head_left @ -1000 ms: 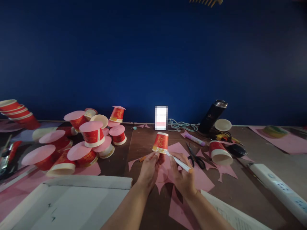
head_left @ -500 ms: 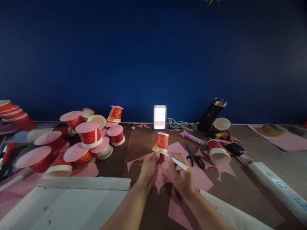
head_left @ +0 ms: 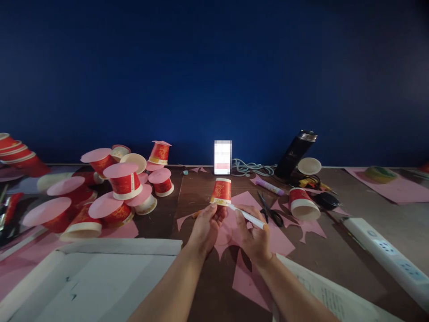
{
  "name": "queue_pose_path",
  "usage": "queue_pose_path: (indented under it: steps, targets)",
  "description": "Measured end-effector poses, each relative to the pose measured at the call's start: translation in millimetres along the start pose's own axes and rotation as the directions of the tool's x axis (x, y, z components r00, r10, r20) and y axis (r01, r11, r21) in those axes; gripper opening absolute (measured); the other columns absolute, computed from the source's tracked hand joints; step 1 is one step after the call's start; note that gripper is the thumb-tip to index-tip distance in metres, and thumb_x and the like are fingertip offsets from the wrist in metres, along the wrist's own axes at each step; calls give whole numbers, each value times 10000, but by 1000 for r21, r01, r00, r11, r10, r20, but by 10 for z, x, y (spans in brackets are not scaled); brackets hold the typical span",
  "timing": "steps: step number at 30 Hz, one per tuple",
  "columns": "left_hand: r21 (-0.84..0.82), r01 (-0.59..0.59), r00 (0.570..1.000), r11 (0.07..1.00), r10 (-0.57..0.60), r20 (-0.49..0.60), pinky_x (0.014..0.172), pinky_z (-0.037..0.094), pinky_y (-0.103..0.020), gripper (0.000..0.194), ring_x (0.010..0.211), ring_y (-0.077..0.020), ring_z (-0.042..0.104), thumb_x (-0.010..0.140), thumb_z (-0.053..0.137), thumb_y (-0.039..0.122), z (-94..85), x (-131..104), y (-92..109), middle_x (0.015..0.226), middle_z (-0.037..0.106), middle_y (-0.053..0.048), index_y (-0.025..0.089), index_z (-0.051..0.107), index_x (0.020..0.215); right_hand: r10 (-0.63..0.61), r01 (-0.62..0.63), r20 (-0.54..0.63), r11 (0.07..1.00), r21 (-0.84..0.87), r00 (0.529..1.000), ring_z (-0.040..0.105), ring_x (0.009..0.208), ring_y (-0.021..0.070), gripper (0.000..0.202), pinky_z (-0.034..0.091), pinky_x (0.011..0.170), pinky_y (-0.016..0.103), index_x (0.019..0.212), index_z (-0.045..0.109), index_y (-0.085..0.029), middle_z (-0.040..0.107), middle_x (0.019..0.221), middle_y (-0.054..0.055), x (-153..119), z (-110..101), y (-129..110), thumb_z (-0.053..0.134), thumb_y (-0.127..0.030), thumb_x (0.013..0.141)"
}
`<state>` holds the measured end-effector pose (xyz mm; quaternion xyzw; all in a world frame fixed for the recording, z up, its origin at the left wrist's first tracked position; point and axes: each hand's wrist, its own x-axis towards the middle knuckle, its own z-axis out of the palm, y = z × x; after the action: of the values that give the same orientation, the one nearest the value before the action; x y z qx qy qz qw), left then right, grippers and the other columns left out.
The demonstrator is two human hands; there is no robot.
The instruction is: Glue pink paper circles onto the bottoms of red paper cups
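A red paper cup (head_left: 221, 191) with gold print is held in my left hand (head_left: 208, 226), whose fingers grip it near its lower, gold-banded end. My right hand (head_left: 253, 235) is closed around a white marker (head_left: 248, 217) with an orange end. The marker's tip reaches the cup's lower edge; whether it touches is too small to tell. Beneath both hands lies cut pink paper (head_left: 276, 239). Black-handled scissors (head_left: 275, 217) rest just right of my right hand, near a purple glue stick (head_left: 270, 187).
Several red cups with pink paper discs (head_left: 121, 175) crowd the left side. A white box lid (head_left: 110, 277) lies front left. Farther right are a loose cup (head_left: 303, 205), a leaning black flask (head_left: 295, 156) and a power strip (head_left: 389, 257). A lit phone (head_left: 223, 157) stands against the blue wall.
The whole scene sits slightly higher as the camera tilts down. The cup has turned a little in my left hand. Both hands keep their grips.
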<state>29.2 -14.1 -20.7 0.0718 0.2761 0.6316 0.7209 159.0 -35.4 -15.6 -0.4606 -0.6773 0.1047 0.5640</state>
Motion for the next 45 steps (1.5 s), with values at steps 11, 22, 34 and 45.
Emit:
queue_pose_path:
  steps: [11, 22, 34, 45]
  targets:
    - [36, 16, 999, 999, -18, 49, 739, 527, -246, 166, 718, -120, 637, 681, 759, 184, -29, -1, -9, 785, 681, -59, 96, 676, 796, 33, -33, 0, 998, -50, 999, 608, 774, 163, 149, 490, 640, 278, 1009, 639, -207, 662, 906, 49, 3, 4, 24, 555, -202, 887]
    - [55, 1, 997, 999, -5, 83, 713, 515, -250, 173, 714, -120, 627, 695, 756, 211, -47, 26, -18, 784, 676, -60, 96, 680, 801, 39, -38, 21, 998, -50, 999, 611, 782, 177, 163, 492, 657, 295, 1018, 646, -214, 667, 919, 52, -8, 5, 6, 549, -209, 887]
    - [-47, 40, 999, 998, -41, -11, 703, 543, -239, 32, 695, -124, 645, 789, 632, 105, 8, -8, 28, 766, 670, -68, 87, 658, 793, 50, -44, -141, 998, 48, 989, 634, 845, 182, 206, 506, 762, 331, 1083, 637, -229, 674, 951, 53, -21, 23, 47, 535, -227, 903]
    - [-89, 61, 994, 994, -53, 93, 684, 559, -209, 36, 686, -109, 645, 761, 688, 112, 4, -19, 41, 743, 673, -49, 107, 663, 787, 380, -367, -5, 897, 246, 925, 513, 515, 87, 219, 441, 498, 234, 1050, 586, -213, 660, 837, 22, 23, 74, 25, 495, -369, 926]
